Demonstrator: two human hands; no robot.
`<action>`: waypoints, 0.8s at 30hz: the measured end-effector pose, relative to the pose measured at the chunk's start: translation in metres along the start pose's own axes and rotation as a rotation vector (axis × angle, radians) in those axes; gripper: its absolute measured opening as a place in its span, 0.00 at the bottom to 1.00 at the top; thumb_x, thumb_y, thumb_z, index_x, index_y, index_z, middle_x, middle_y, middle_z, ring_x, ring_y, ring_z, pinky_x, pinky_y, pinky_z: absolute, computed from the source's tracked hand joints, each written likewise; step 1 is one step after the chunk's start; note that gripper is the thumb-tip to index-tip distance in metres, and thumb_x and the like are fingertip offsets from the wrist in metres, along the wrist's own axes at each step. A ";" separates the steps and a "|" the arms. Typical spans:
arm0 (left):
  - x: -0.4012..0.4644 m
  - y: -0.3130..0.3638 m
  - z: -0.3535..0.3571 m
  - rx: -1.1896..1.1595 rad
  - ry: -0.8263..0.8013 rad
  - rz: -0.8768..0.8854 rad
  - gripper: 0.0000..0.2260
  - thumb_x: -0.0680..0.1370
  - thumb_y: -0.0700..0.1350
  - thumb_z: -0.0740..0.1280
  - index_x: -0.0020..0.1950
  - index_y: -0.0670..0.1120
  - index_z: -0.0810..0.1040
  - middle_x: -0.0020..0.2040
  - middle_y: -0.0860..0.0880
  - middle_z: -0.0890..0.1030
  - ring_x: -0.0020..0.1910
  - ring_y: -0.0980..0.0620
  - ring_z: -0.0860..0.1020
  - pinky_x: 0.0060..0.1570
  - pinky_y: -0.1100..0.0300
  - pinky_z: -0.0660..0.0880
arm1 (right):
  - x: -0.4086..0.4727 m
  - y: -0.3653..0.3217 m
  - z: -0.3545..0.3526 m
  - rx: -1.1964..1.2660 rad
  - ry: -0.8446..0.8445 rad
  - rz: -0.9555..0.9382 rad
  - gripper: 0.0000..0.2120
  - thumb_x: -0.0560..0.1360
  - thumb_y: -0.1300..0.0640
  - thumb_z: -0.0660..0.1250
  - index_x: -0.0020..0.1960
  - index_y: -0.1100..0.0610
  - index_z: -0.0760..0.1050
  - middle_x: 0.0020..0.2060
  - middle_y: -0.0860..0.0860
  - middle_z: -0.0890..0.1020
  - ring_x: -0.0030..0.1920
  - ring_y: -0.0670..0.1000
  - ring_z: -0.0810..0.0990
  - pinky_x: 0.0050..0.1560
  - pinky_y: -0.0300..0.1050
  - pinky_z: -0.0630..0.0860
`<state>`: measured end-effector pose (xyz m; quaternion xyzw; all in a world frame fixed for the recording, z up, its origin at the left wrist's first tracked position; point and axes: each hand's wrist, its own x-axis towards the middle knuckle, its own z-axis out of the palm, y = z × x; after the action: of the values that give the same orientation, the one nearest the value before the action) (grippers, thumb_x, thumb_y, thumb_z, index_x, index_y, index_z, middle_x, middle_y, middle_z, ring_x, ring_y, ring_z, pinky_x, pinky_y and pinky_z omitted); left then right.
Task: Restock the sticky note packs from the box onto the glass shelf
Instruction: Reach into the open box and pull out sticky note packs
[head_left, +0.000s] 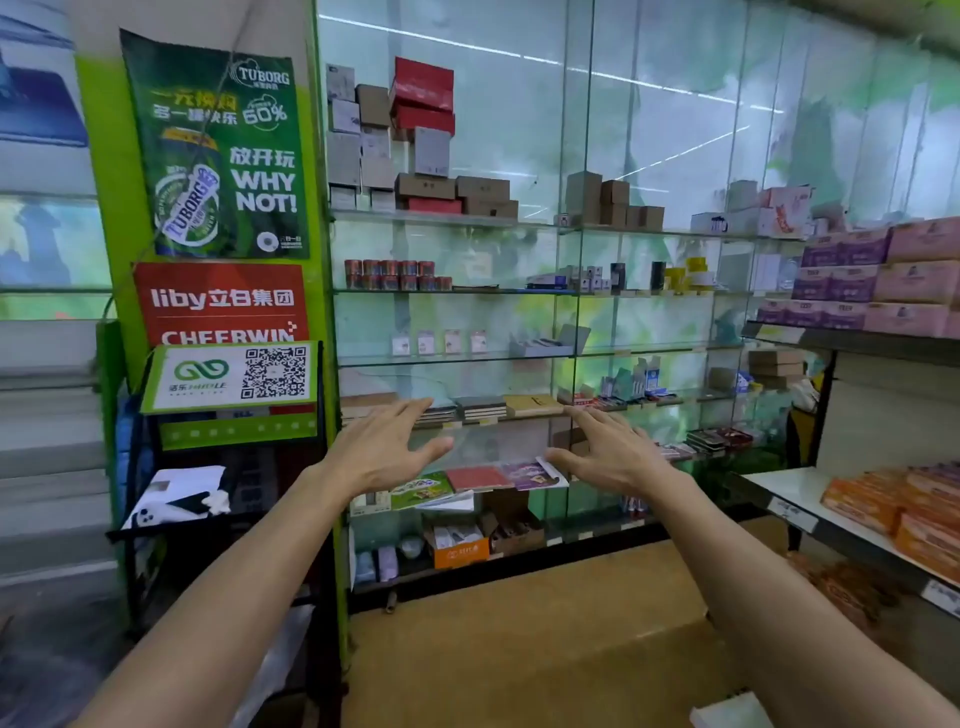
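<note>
Left hand: your left hand (382, 451) is stretched out in front of the glass cabinet, fingers (415, 408) straight and spread, released, grasping nothing.
Right hand: your right hand (613, 451) is held out beside it, well apart from the left, fingers (584, 418) straight and spread, released, also grasping nothing.
Glass shelf: the glass shelf (467, 358) above your hands carries 4 small pale packs (439, 342) standing in a row; you cannot tell from this view whether they are sticky notes.
Box: an open grey box (550, 345) sits on that same shelf, just right of the 4 packs; its contents are too small to make out.
Shelf behind your hands: notebooks (480, 407) lie in flat stacks, between your 2 hands as seen from here.
Shelf below your hands: coloured booklets (478, 480), green, red and purple, lie side by side.
Bottom shelf: an orange carton (460, 553) stands near a brown carton (517, 532).
Top shelves: red and brown boxes (423, 104) are stacked high; small red cans (397, 274) stand 1 level lower.
Left of cabinet: a green Tuborg poster (218, 150) hangs above a red Liby sign (221, 304) and a QR code card (231, 376).
Right side: pink and purple cartons (878, 280) fill an upper rack; orange packs (904, 509) lie on a white shelf below.
</note>
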<state>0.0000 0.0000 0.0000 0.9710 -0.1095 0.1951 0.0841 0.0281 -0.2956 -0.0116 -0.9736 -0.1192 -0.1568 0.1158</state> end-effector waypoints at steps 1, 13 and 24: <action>0.001 0.003 0.003 -0.012 -0.009 -0.008 0.38 0.74 0.74 0.49 0.79 0.55 0.52 0.79 0.51 0.59 0.77 0.48 0.60 0.72 0.44 0.62 | 0.000 0.003 0.000 0.007 0.001 0.000 0.39 0.74 0.30 0.56 0.78 0.47 0.49 0.78 0.50 0.55 0.77 0.57 0.55 0.73 0.65 0.54; 0.054 0.001 0.049 0.003 -0.007 -0.025 0.37 0.74 0.74 0.49 0.79 0.57 0.53 0.79 0.53 0.58 0.77 0.50 0.60 0.72 0.44 0.62 | 0.060 0.037 0.040 0.043 -0.020 -0.033 0.39 0.73 0.29 0.56 0.77 0.46 0.50 0.77 0.51 0.60 0.75 0.57 0.60 0.73 0.64 0.58; 0.189 -0.063 0.115 -0.015 -0.038 -0.035 0.37 0.75 0.73 0.50 0.79 0.55 0.52 0.80 0.51 0.57 0.77 0.48 0.60 0.72 0.43 0.62 | 0.193 0.057 0.101 0.036 -0.014 -0.008 0.39 0.73 0.30 0.58 0.77 0.46 0.51 0.76 0.50 0.61 0.74 0.56 0.61 0.73 0.62 0.58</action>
<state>0.2272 0.0030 -0.0375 0.9757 -0.0953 0.1740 0.0926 0.2498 -0.2846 -0.0515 -0.9719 -0.1267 -0.1480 0.1317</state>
